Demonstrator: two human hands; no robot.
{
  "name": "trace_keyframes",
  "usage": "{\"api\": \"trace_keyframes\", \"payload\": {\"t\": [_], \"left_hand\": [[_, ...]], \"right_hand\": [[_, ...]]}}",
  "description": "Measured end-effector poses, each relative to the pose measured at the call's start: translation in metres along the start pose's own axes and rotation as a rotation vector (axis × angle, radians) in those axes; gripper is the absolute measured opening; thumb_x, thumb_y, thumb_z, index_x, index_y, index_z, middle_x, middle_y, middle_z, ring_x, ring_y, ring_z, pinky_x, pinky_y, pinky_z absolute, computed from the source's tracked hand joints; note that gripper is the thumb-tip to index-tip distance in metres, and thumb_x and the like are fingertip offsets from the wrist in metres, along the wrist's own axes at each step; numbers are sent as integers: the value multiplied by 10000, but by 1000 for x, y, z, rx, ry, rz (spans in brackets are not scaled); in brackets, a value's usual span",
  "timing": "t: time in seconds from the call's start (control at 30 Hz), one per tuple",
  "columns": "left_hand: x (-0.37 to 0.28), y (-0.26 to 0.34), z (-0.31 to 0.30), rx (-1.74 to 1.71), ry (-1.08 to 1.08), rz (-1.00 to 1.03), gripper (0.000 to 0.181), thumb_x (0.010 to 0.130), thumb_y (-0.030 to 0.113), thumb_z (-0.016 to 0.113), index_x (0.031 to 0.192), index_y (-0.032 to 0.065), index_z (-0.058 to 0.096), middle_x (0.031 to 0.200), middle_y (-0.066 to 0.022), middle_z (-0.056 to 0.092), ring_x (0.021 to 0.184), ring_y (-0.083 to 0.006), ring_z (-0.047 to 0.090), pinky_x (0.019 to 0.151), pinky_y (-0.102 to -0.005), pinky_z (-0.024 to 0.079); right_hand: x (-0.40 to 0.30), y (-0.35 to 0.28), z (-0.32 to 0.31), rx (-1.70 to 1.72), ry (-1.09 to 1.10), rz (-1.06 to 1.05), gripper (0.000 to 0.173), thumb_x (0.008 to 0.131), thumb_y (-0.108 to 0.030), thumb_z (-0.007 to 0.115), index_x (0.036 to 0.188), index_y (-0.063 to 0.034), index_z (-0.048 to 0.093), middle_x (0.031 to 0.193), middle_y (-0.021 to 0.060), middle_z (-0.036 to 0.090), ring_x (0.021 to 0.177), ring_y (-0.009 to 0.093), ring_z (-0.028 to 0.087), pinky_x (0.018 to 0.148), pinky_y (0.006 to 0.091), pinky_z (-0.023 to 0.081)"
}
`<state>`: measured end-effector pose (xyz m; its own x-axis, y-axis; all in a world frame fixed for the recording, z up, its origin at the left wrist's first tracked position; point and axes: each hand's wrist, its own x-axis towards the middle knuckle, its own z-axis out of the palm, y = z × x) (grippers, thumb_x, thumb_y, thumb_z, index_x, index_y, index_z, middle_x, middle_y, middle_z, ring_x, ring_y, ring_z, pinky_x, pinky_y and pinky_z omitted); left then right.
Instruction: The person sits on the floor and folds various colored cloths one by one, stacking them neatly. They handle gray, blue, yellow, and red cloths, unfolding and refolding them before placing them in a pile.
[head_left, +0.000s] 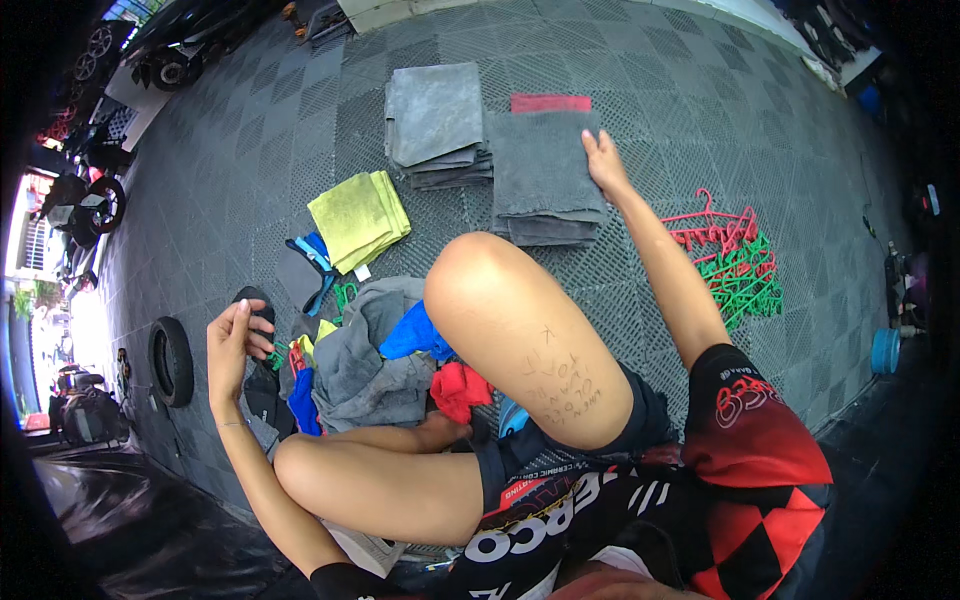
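Observation:
My right hand (606, 165) is at the right edge of a folded grey towel (544, 161), which tops a stack of grey cloths. Its thumb touches the towel near the upper corner; whether the fingers pinch the cloth is unclear. A folded red cloth (551, 103) sticks out behind this stack. My left hand (238, 334) hangs in the air at the left, fingers loosely curled and apart, nothing in it. Beyond my bent legs lies a heap of crumpled grey cloths (371, 375), with a blue cloth (416, 330) and a red cloth (459, 391) among them.
Another stack of grey cloths (435, 112) adjoins on the left, near folded yellow cloths (358, 217). Red hangers (712, 221) and green hangers (742, 281) lie right of my forearm. A tyre (171, 361) stands at left; motorcycles (82, 206) are parked beyond.

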<state>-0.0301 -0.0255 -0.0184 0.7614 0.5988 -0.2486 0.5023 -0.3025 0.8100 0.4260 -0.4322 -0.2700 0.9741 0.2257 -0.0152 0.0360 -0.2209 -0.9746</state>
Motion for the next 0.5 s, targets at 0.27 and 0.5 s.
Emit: {"api": "trace_keyframes", "payload": {"t": [0.27,0.5], "left_hand": [[-13,-16,-4,39,-70,-120,448,1050,401,440,1168,6,616,817,-63,686,566,-110,634,484,-215,472],[-43,-42,-23,104,-52,-198,457,1051,412,432,1213,21,605,826,-51,681,601,-96,631,514,-218,473]], "right_hand": [[-19,94,10,-213,177,329,605,954,-307,607,1406,27,381,1439,279,454,1335,407,453,1090,432,375],[-34,24,37,-925,278,22,640,912,-354,648,1398,-22,397,1458,278,406,1357,403,407,1050,532,381]]}}
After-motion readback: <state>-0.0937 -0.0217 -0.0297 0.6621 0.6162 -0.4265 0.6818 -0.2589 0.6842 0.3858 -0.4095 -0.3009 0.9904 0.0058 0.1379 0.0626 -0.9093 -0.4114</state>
